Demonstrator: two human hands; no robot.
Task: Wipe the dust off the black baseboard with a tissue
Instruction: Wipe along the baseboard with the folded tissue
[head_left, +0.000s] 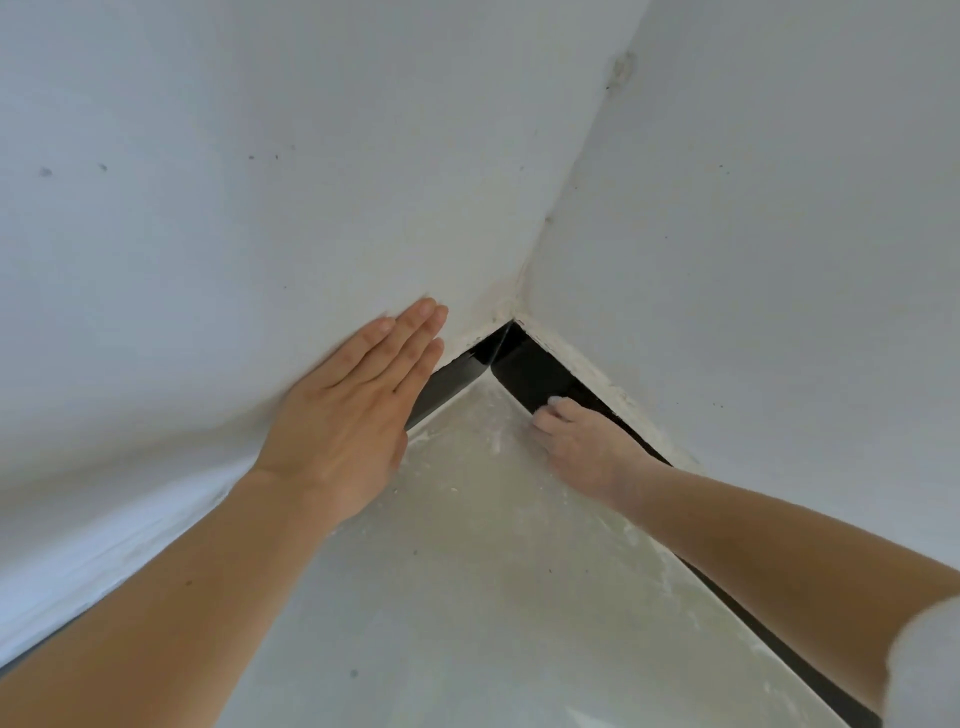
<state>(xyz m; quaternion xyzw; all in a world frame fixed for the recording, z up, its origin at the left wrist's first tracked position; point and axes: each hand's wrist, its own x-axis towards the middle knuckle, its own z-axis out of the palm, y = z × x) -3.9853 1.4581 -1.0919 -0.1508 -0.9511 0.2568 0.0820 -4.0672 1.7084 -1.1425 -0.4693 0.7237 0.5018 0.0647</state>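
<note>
Where the corner (514, 318) closes, black baseboard (530, 371) edges the floor (467, 571). Left hand (353, 415), 9 o'clock: straight fingers (410, 335) flat on left wall (208, 260). Right hand (584, 449), 3 o'clock: blurred, grips tissue (559, 401) against baseboard.

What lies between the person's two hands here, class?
In the head view, pale dusty floor and the corner of the black baseboard lie between the left hand and the right hand.

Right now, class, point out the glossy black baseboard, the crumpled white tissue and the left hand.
glossy black baseboard (537, 376): head view, face right of the corner.
crumpled white tissue (560, 400): head view, the exposed top bit.
left hand (353, 415): head view, back of the hand.
</note>
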